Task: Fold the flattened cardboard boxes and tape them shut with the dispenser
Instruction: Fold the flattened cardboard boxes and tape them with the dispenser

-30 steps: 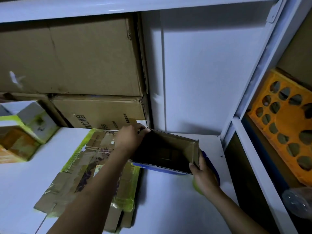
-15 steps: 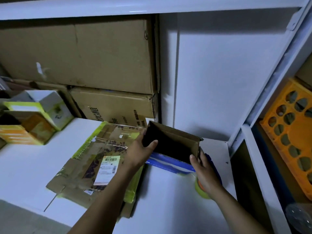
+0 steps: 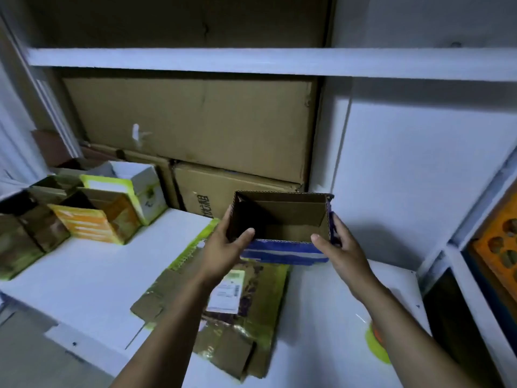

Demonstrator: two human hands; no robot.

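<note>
A small cardboard box (image 3: 282, 219) with blue printing outside and a brown inside is held up above the white shelf, its open side facing me. My left hand (image 3: 223, 249) grips its left wall, thumb inside. My right hand (image 3: 342, 252) grips its right wall the same way. Under the box lies a stack of flattened cardboard boxes (image 3: 232, 312) with yellow-green tape and a white label. A yellow-green tape roll (image 3: 376, 345) lies on the shelf by my right forearm, partly hidden by it.
Several folded small boxes (image 3: 92, 217) stand at the left of the white shelf (image 3: 92, 275). Large brown cartons (image 3: 195, 130) are stacked against the back. A white upright panel (image 3: 414, 175) bounds the right, with an orange crate (image 3: 500, 247) beyond it.
Both hands have lifted the blue box off the shelf and turned its opening toward me. The view has tilted up and left, and my right hand moved from the bottom corner to the right wall.
</note>
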